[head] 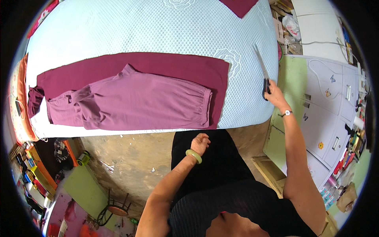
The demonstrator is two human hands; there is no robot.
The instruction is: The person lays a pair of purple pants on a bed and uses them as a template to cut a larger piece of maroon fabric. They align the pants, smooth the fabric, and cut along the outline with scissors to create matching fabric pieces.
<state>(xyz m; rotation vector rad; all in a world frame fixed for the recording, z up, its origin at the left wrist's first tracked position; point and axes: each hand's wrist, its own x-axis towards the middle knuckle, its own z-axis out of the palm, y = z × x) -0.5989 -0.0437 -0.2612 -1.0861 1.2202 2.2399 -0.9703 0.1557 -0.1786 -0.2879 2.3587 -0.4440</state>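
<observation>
At the mattress's right side my right hand grips the black handles of a pair of scissors. The scissors' long metal blades point away from me over the light-blue quilted mattress. In front of my black clothing hangs my left hand, fingers curled in, with nothing seen in it. Just beyond that hand, along the near edge, lie folded mauve pants with a gathered cuff at the right. They rest on a larger piece of dark maroon fabric, which shows along the top and right.
A bunched maroon cloth sits at the mattress's left end, and another maroon piece at the far edge. White cabinets stand to the right. A round-seated chair is on the floor at lower left, near a green panel.
</observation>
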